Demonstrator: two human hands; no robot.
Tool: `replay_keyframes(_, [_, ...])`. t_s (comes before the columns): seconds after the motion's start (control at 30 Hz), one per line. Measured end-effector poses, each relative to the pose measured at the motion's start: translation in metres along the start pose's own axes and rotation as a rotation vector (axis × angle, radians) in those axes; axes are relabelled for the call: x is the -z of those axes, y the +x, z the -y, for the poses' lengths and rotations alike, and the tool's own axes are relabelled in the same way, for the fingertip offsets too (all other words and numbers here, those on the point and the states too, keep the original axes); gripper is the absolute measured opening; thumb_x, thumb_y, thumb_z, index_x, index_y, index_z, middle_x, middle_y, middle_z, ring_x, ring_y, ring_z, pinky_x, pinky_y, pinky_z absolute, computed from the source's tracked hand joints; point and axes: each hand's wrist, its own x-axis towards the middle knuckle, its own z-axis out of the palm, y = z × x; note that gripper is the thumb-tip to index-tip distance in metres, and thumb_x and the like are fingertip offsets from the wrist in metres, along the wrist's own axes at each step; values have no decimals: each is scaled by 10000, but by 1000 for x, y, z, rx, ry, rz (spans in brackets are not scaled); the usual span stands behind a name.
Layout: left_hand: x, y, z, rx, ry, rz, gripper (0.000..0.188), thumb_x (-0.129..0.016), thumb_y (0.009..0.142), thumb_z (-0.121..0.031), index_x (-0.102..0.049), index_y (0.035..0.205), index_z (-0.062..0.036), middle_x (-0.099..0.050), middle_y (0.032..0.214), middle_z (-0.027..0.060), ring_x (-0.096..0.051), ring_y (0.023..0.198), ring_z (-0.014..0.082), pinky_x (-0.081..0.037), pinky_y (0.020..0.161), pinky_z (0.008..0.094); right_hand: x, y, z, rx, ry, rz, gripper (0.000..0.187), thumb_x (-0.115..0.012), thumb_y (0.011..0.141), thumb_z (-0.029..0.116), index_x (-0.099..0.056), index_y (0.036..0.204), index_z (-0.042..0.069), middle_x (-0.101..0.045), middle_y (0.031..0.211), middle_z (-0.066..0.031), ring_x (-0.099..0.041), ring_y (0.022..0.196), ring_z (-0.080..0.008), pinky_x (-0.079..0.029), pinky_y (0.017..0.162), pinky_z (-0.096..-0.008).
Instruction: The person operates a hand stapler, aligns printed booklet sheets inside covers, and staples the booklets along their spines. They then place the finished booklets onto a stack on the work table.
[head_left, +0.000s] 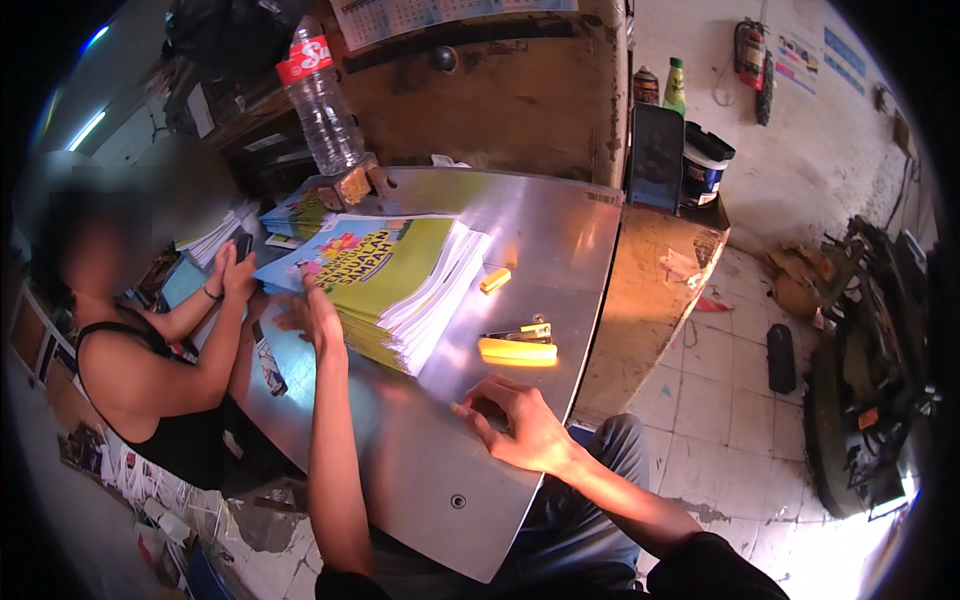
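Note:
A thick stack of green and blue printed booklets (385, 262) lies on the metal table. My left hand (316, 318) is at the stack's near left edge, fingers spread and holding nothing that I can see; whether it touches the top cover I cannot tell. Low over the table's near right edge, my right hand (522, 424) is loosely curled, with a gap between thumb and forefinger and nothing visible in it. Just beyond that hand rests a yellow stapler (517, 351). Farther back is a small yellow object (495, 280), its kind unclear.
At left, a seated person (160, 390) holds a phone (243, 247). A clear plastic bottle (325, 110) stands behind the booklets on a block (355, 184). A small patterned packet (268, 362) lies left of my forearm. Right of the table is a wooden cabinet (655, 290).

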Motion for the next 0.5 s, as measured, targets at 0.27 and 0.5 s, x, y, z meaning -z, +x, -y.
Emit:
replay_keyframes(0.27, [30, -69, -8, -714, 124, -222, 863, -473, 1001, -592, -153, 1620, -82, 27, 1663, 295, 64, 1556, 410, -18, 1189, 640, -2, -4, 10, -27, 54, 68, 172, -723, 902, 91, -676, 1040, 0, -682, 927, -121, -702, 825, -198, -550, 735, -303])
replay_keyframes(0.5, [30, 12, 41, -475, -28, 165, 914, -645, 884, -390, -196, 1613, -70, -17, 1677, 263, 102, 1556, 398, -82, 1239, 477, 15, 8, 139, 686, 439, 342, 228, -738, 900, 100, -708, 1117, 36, -712, 943, -82, -711, 845, -209, -552, 727, -326])
